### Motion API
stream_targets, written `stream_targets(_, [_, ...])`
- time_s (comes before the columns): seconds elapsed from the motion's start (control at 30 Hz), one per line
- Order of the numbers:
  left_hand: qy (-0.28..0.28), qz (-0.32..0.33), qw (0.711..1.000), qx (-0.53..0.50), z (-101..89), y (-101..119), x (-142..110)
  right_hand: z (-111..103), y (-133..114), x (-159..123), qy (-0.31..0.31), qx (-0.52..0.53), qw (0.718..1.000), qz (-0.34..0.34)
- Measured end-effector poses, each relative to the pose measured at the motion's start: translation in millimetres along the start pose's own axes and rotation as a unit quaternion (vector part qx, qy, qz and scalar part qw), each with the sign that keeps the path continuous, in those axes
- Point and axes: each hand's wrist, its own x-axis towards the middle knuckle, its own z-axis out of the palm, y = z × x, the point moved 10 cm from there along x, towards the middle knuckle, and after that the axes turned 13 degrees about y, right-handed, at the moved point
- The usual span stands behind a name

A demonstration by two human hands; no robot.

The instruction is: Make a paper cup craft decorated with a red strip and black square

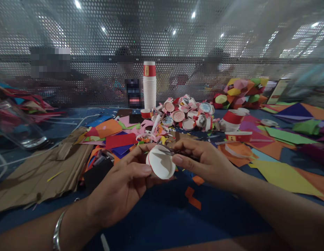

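My left hand (122, 183) grips a cut-down paper cup (162, 167), thumb on its near side and fingers behind. The white round inside of the cup faces me, and a thin red edge shows on its left. My right hand (207, 162) is closed around scissors (169, 152), mostly hidden by the fingers, with the metal blade at the cup's upper rim. Just beyond both hands lie pink and white paper scraps (151, 130). Small orange paper pieces (193, 198) rest on the blue table below the cup.
A tall stack of paper cups (149, 90) stands at the back, beside a pile of cut cup bottoms (181, 113). Flattened cardboard (41, 174) and a clear glass (17, 125) lie left. Red-and-white cups (231, 120) and coloured paper (284, 176) are right. A perforated metal screen (167, 45) rises behind.
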Motion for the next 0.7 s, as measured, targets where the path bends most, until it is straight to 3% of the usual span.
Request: stream_targets(0.7, [-0.038, -0.030, 0.999, 0.002, 5.3, -6, 0, -1, -12, -5, -0.008, -0.029, 0.999, -0.032])
